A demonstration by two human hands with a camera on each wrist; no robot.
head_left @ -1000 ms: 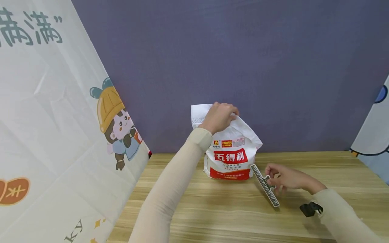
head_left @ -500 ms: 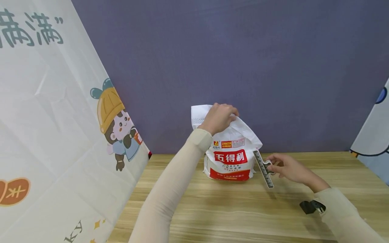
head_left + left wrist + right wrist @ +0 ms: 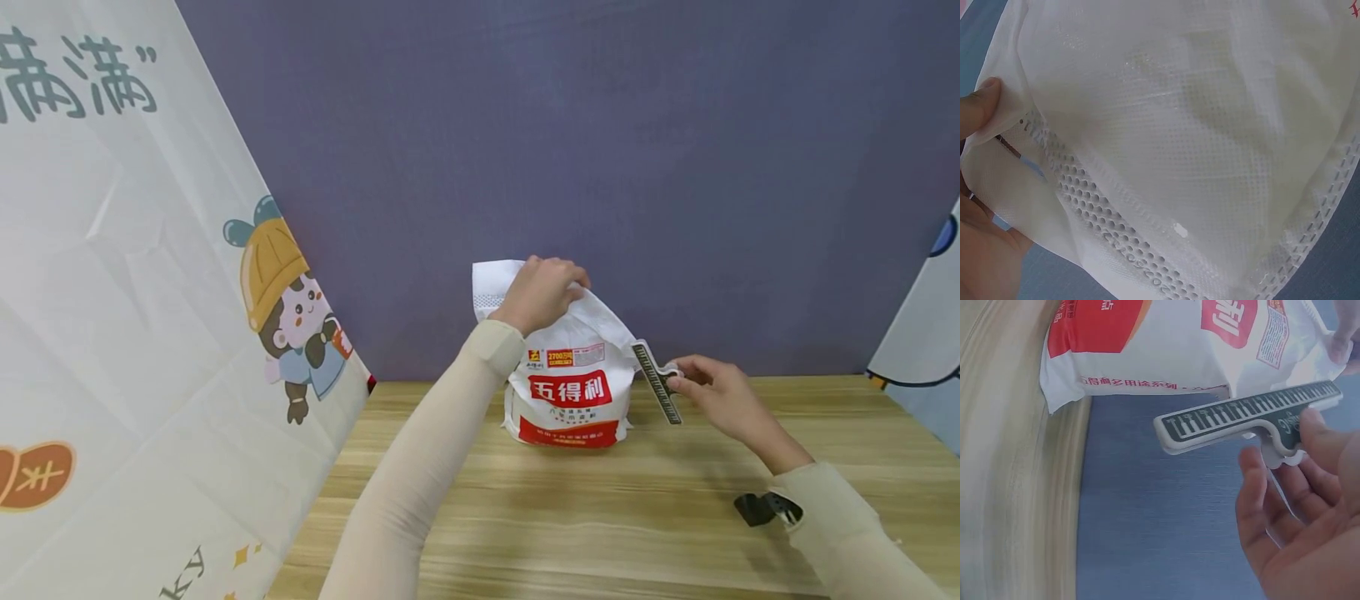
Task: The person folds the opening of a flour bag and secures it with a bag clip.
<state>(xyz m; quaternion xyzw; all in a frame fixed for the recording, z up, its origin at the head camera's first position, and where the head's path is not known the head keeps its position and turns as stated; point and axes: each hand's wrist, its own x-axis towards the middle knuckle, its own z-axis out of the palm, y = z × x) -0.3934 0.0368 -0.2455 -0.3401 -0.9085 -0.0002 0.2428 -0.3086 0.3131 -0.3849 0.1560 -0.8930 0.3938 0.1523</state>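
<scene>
A white flour bag (image 3: 562, 333) with red printed panels stands on the wooden table near the back wall. My left hand (image 3: 546, 290) grips its top edge; in the left wrist view the thumb presses the white woven cloth (image 3: 1166, 125) beside a band of small holes. My right hand (image 3: 723, 398) pinches a long bag clip (image 3: 657, 382) with a dark patterned face and white rim by its handle, thumb on one side and fingers on the other. The right wrist view shows the clip (image 3: 1247, 415) overlapping the bag's side near its upper part.
The wooden table (image 3: 570, 517) meets a grey-blue cloth wall (image 3: 570, 150) right behind the bag. A white printed cloth (image 3: 135, 292) hangs on the left, another (image 3: 918, 333) at the far right. A black strap piece (image 3: 756, 510) sticks out from the right sleeve.
My right hand has raised the clip from low in front of the bag's right side to its upper right edge. The left hand and the bag stay nearly where they were.
</scene>
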